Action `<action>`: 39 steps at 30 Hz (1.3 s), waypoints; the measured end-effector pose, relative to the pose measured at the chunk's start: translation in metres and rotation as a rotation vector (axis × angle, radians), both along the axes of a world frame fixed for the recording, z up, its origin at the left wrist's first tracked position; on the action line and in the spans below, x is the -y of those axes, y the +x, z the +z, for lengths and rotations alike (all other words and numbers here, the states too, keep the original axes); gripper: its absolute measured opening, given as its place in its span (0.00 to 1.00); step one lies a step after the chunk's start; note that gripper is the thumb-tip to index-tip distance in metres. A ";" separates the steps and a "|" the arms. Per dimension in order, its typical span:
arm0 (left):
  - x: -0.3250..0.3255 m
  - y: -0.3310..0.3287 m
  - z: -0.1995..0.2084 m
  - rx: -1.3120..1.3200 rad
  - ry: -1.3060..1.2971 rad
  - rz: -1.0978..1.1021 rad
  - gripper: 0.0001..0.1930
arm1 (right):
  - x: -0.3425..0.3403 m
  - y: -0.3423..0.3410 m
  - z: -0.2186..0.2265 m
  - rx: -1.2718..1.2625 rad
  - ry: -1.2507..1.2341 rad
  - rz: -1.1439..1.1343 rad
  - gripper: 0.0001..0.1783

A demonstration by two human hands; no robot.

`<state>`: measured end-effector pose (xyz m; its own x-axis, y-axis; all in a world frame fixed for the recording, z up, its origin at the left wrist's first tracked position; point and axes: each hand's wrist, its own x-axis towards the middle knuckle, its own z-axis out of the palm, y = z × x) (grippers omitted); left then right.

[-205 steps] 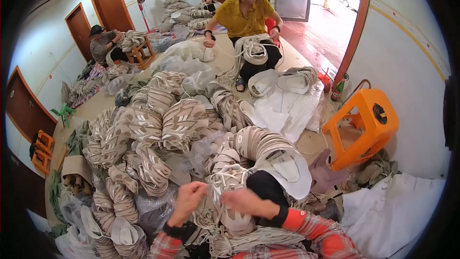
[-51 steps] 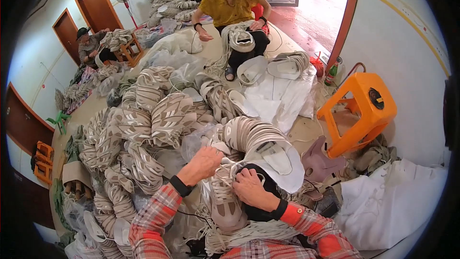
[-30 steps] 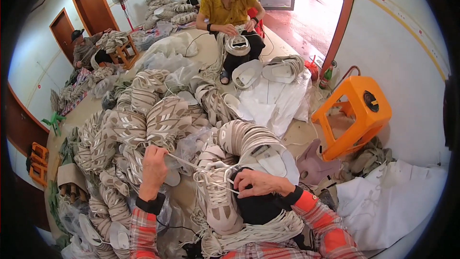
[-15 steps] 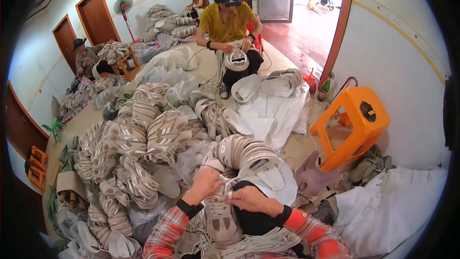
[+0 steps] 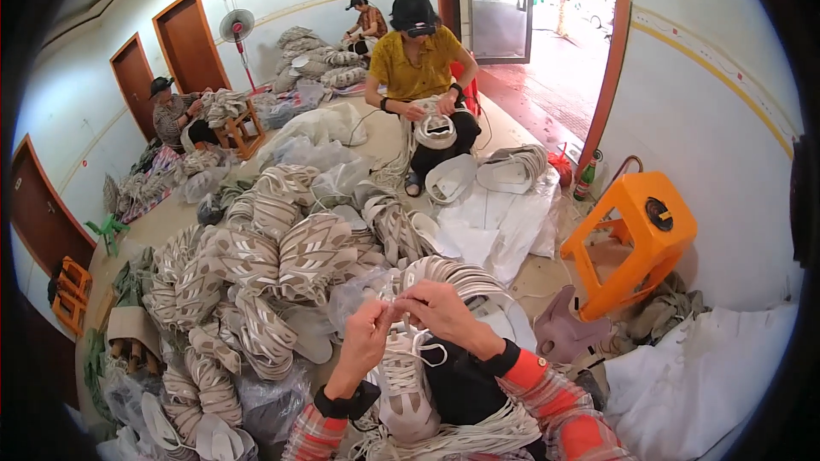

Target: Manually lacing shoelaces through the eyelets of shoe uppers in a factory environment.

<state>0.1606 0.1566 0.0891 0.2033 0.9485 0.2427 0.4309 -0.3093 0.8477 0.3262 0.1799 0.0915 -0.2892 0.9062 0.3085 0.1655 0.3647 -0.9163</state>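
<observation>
On my lap lies a beige and white shoe upper (image 5: 407, 405), toe toward me, with a pale shoelace (image 5: 424, 345) threaded through its eyelets and a loop standing loose. Above its collar end my left hand (image 5: 366, 337) and my right hand (image 5: 444, 312) meet, fingertips pinched on the lace; the exact grip is partly hidden by the fingers. Below the shoe, a bundle of loose pale laces (image 5: 461, 437) spreads over my lap. Just beyond my hands, a curved row of nested shoe uppers (image 5: 453, 271) rests close to my right hand.
Stacked shoe uppers (image 5: 316, 252) and plastic bags fill the floor to the left. An orange stool (image 5: 636, 243) stands right, near a white sheet (image 5: 700, 376). Opposite sits a person in a yellow shirt (image 5: 416, 64), handling a shoe; other people work farther back.
Both hands have risen from the shoe's laced front to above its collar end, drawing together. A loose lace loop now shows below them. The view has tilted slightly upward.
</observation>
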 end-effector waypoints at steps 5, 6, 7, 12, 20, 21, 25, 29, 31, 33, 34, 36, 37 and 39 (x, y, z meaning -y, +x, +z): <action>0.024 -0.008 0.011 -0.102 0.071 0.073 0.07 | 0.010 -0.006 0.005 0.164 0.301 0.067 0.06; 0.031 -0.013 0.014 -0.154 0.125 -0.009 0.07 | 0.013 -0.004 0.005 0.162 0.294 0.078 0.06; 0.035 -0.019 0.014 -0.205 0.179 -0.092 0.08 | 0.017 0.003 0.004 0.227 0.287 0.265 0.06; -0.006 -0.077 -0.046 0.400 -0.472 -0.024 0.12 | 0.012 0.102 -0.032 0.591 0.046 -0.015 0.21; -0.081 -0.058 -0.151 -0.393 -0.906 -0.049 0.47 | 0.010 0.179 -0.207 0.125 -0.555 -0.344 0.33; -0.073 -0.096 -0.177 -0.317 -0.923 -0.028 0.51 | 0.013 0.143 -0.186 -0.090 -0.639 -0.461 0.35; -0.081 -0.064 -0.178 -0.541 -0.857 -0.031 0.43 | 0.003 0.187 -0.232 0.103 -0.583 -0.291 0.31; -0.037 -0.095 -0.130 -0.092 -0.765 0.062 0.29 | -0.009 0.144 -0.191 0.432 -0.207 -0.372 0.18; -0.030 -0.112 -0.137 -0.126 -0.705 0.046 0.24 | -0.017 0.117 -0.155 0.634 -0.057 -0.456 0.16; -0.033 -0.120 -0.136 -0.288 -0.637 -0.011 0.18 | -0.028 0.080 -0.111 0.764 -0.052 -0.426 0.15; -0.037 -0.117 -0.135 -0.287 -0.633 0.003 0.18 | -0.029 0.066 -0.098 0.906 -0.053 -0.419 0.13; -0.045 -0.114 -0.132 -0.591 -0.501 0.178 0.16 | -0.029 0.043 -0.092 0.857 0.090 -0.381 0.11; -0.051 -0.109 -0.110 -0.691 -0.525 -0.075 0.18 | -0.029 0.038 -0.084 0.892 0.078 -0.399 0.11; -0.050 -0.076 -0.062 -0.573 -0.702 -0.119 0.17 | -0.034 0.048 -0.077 0.975 0.053 -0.413 0.12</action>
